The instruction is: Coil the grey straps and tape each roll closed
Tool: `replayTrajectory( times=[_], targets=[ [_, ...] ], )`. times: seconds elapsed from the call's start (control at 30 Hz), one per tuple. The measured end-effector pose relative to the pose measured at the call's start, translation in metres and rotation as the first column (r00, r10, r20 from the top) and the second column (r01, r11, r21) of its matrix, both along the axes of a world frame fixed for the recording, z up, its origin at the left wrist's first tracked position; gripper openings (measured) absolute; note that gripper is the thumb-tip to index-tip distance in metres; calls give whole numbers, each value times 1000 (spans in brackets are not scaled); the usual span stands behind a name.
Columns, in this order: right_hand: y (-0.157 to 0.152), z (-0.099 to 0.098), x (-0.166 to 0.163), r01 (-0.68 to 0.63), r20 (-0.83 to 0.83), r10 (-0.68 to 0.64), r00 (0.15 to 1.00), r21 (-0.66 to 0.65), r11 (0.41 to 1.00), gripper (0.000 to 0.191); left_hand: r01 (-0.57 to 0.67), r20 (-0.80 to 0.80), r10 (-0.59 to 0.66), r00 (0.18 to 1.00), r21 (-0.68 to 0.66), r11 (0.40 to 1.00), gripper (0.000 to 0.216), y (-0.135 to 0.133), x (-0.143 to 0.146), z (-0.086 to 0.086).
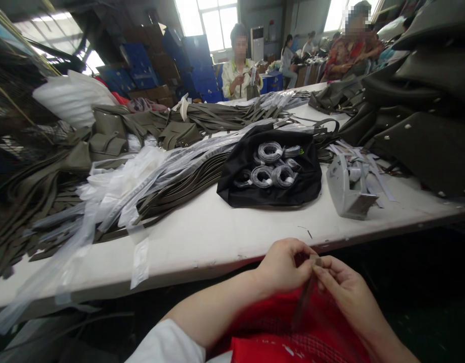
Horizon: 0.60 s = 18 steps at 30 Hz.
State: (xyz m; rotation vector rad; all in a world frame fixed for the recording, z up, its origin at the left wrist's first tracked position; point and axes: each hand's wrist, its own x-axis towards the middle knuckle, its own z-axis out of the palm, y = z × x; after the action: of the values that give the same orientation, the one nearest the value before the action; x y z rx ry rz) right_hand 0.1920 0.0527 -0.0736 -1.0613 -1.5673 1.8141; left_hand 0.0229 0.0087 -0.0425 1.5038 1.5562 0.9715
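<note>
My left hand [285,264] and my right hand [342,283] meet just off the table's front edge, over a red apron [270,322]. Both are closed, thumbs and fingertips pinching one end of a narrow brownish strap [302,304]. Its other end hangs down in front of the apron, blurred. On the table ahead lies a black cloth bag [232,184] bearing several wrapped coils of strap [270,151]. To its right stands a grey tape dispenser [338,187].
Bundled dark olive straps [187,184] and translucent plastic sleeves [119,186] cover the left of the white table [220,234]. Olive bag pieces [424,146] are piled high at right. Across the table a person [236,75] handles pieces; another person [343,58] works at right.
</note>
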Motion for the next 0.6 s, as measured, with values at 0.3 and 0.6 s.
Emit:
replayTrajectory(
  times=[0.3,0.6],
  targets=[
    [46,16,-2,-37,328,-359,874,781,624,29,-102,-216,178,960,324,940,18,58,4,8],
    [120,-5,11,-134,65,-461,885,984,-120,32,-375,-160,387,908,101,921,19,128,-60,-30]
  ],
)
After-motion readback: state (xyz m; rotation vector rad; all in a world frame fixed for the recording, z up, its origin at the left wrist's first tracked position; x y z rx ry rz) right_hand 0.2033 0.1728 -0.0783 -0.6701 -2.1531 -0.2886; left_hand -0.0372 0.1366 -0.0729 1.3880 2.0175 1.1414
